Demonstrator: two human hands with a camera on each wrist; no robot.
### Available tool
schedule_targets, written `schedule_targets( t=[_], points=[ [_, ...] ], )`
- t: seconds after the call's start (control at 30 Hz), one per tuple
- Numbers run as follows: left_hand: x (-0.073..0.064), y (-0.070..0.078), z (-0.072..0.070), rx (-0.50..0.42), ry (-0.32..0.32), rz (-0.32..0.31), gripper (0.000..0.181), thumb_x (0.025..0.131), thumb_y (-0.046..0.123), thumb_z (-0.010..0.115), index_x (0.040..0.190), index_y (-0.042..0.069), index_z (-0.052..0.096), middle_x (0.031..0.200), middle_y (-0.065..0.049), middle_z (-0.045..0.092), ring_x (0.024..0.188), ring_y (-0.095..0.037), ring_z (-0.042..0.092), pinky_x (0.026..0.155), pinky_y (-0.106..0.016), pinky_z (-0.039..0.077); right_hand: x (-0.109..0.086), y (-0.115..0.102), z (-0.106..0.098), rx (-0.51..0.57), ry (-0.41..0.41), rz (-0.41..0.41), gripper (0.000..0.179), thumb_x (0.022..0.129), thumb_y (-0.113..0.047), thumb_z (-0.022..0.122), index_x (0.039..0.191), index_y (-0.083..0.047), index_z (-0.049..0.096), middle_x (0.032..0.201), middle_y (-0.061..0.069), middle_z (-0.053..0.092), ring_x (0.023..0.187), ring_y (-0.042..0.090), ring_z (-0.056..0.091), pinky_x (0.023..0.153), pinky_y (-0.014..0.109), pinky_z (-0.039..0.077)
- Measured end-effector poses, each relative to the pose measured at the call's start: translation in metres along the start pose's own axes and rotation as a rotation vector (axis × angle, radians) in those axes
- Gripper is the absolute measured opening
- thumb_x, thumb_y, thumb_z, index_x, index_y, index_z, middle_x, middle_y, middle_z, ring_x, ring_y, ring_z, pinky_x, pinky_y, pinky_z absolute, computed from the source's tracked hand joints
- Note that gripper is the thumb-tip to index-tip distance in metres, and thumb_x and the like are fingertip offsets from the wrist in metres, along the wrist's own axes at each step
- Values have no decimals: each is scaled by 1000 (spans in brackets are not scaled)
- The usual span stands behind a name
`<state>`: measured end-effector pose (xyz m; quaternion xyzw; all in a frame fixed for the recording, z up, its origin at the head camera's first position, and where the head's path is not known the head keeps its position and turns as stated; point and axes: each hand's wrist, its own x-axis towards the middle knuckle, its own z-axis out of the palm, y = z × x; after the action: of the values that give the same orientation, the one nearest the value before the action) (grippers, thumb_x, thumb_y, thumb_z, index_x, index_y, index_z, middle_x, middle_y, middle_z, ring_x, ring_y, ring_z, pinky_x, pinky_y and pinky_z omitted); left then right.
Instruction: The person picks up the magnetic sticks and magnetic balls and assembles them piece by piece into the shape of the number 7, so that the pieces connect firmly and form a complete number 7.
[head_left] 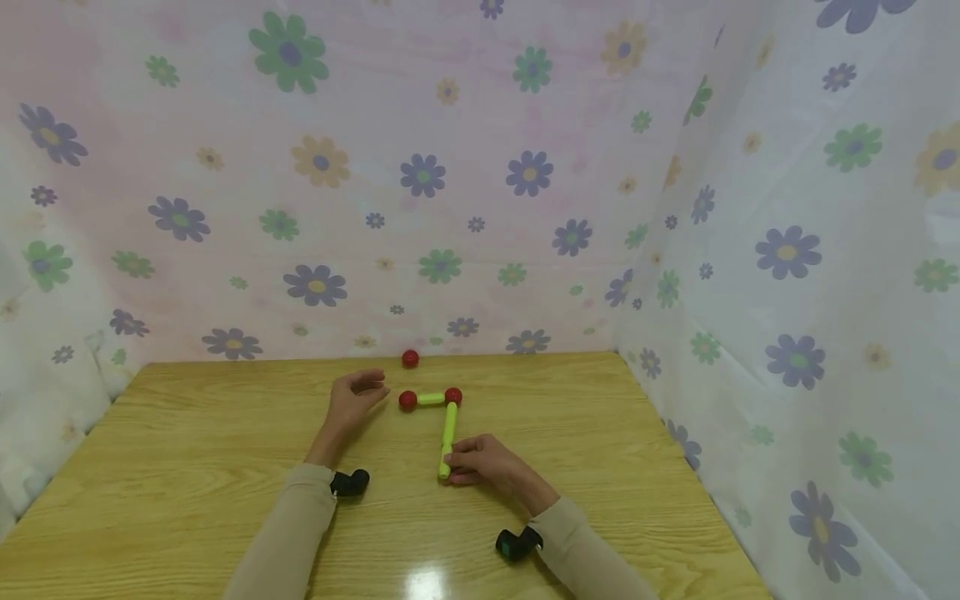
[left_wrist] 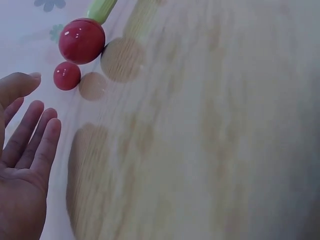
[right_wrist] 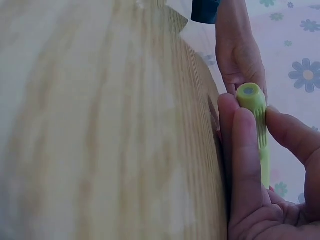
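Note:
My right hand (head_left: 491, 463) pinches the near end of a yellow-green rod (head_left: 449, 423) between thumb and fingers. In the right wrist view the rod's ribbed end (right_wrist: 251, 95) shows a small grey disc. The rod's far end meets a red ball (head_left: 453, 397). From that ball a shorter yellow-green rod (head_left: 431, 399) runs left to a second red ball (head_left: 407, 401). My left hand (head_left: 354, 397) is just left of this second ball, fingers extended and holding nothing. Behind, near the table's back edge, sits a separate red ball (head_left: 409, 358).
A wood-grain table (head_left: 187, 467) lies under both hands. Flower-printed cloth (head_left: 480, 125) hangs behind it and along the sides. Dark wrist devices (head_left: 350, 483) are worn at both sleeve cuffs.

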<state>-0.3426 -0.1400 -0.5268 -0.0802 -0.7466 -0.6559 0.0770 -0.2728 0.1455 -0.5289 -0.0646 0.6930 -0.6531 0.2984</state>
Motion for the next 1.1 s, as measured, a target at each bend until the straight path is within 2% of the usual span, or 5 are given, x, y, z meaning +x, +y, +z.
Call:
schedule_targets(
  t=[0.2,0.33,0.67,0.9,1.1],
  points=[
    [4,14,7,-23,25,-63,37,96,-1,67,129,-16,60,130,-38,58,121,-45,57,85,-10,50,1,0,-4,10,-35,23,26,101,-10,64,119,9,66,97,11,74,88,18,74,80,27,61],
    [18,-2,11,-11,68,-46,38,96,4,69,129,-13,62,129,-33,61,121,-40,59,86,-9,49,0,-4,-4,12,-42,27,25,101,-9,64,118,9,65,98,12,73,88,17,73,80,27,61],
    [33,-2,20,51,118,-25,30,97,7,69,122,-10,68,123,-28,67,115,-34,62,94,-22,51,1,-7,-2,19,-40,31,22,100,-7,64,116,8,64,97,13,73,86,17,74,79,26,61],
    [39,3,28,15,84,-38,33,100,11,67,127,-8,66,130,-26,64,122,-34,59,106,-41,50,0,-7,-3,39,-60,34,21,100,-6,64,115,8,64,97,13,73,86,18,74,79,26,61],
    [43,12,27,50,-4,-58,37,102,13,64,132,-8,62,142,-25,55,131,-40,50,109,-53,45,0,-7,-3,49,-76,29,19,100,-6,64,114,7,64,96,12,72,86,18,74,79,26,61]
  ],
)
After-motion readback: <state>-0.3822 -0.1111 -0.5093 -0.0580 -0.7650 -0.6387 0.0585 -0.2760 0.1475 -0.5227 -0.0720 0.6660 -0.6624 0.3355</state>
